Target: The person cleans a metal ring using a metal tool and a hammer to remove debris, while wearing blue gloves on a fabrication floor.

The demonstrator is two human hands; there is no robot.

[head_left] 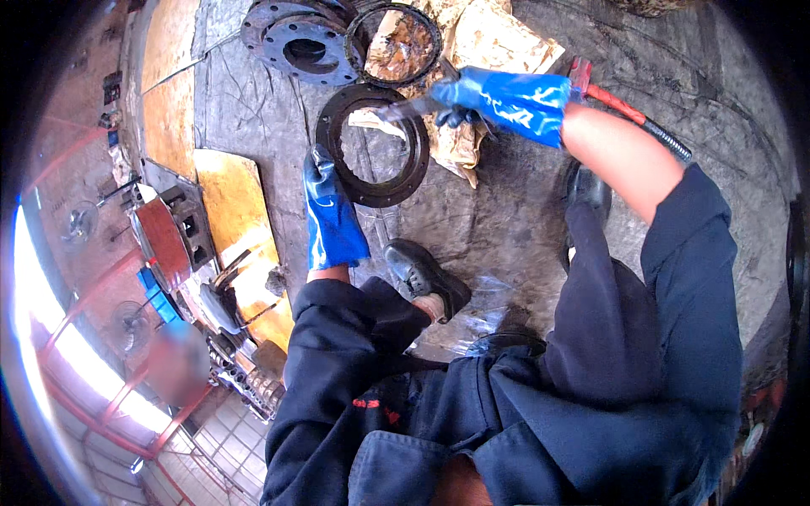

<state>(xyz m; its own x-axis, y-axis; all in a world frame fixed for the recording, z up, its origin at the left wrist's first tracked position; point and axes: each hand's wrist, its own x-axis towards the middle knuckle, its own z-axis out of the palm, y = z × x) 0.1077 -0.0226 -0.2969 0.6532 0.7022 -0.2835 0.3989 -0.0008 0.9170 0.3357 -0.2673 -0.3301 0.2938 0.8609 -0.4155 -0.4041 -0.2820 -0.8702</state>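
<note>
My left hand [327, 198], in a blue rubber glove, grips the lower left edge of a dark, flat metal ring [405, 184] with bolt holes round its rim. At the ring's upper right, my right hand [460, 97] wears a matching glove, its fingers closed round a flat-bladed tool [411, 109]. That tool is smeared by motion, and its handle is hidden in the glove. The blade reaches left over the ring's upper inner edge. A pale scrap [371, 121] lies by the blade inside the opening.
Beyond the ring sit rusty bolt-holed flanges [295, 55] and a thin black ring [353, 42]. Stained brown paper [498, 38] spreads beside them. A red-handled tool [620, 103] lies under my right forearm. Wooden boards [232, 194] and metal parts line the left. My shoe [422, 274] is near the ring.
</note>
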